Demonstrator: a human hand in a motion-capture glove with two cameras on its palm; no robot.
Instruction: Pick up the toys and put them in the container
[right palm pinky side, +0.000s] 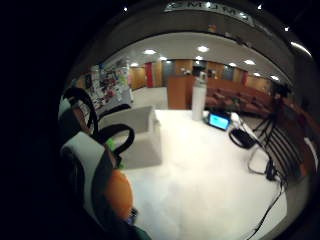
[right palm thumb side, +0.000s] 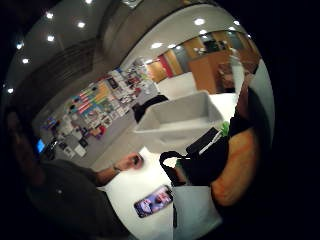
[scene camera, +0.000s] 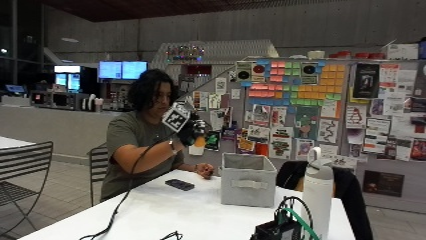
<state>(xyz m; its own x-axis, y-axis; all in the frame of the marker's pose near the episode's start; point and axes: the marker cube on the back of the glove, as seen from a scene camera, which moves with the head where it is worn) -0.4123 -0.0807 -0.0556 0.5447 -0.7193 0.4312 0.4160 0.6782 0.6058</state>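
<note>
My gloved right hand (scene camera: 188, 131) is raised at about chin height, left of and above the grey fabric container (scene camera: 247, 180) on the white table (scene camera: 166, 212). Its fingers curl round an orange toy (scene camera: 197, 145). Both palm views show that toy close against the palm (right palm pinky side: 119, 194) (right palm thumb side: 237, 167), with a green tuft (right palm thumb side: 224, 128) at one end. The container (right palm pinky side: 140, 135) (right palm thumb side: 180, 120) lies beyond the hand, its open top showing; I cannot see what is inside it.
The person's bare left hand (scene camera: 205, 171) rests on the table beside a phone (scene camera: 180, 184). A tall white bottle (scene camera: 317, 192) and a black device with cables (scene camera: 283, 227) stand at the near right. A black metal chair (scene camera: 23, 172) is on the left.
</note>
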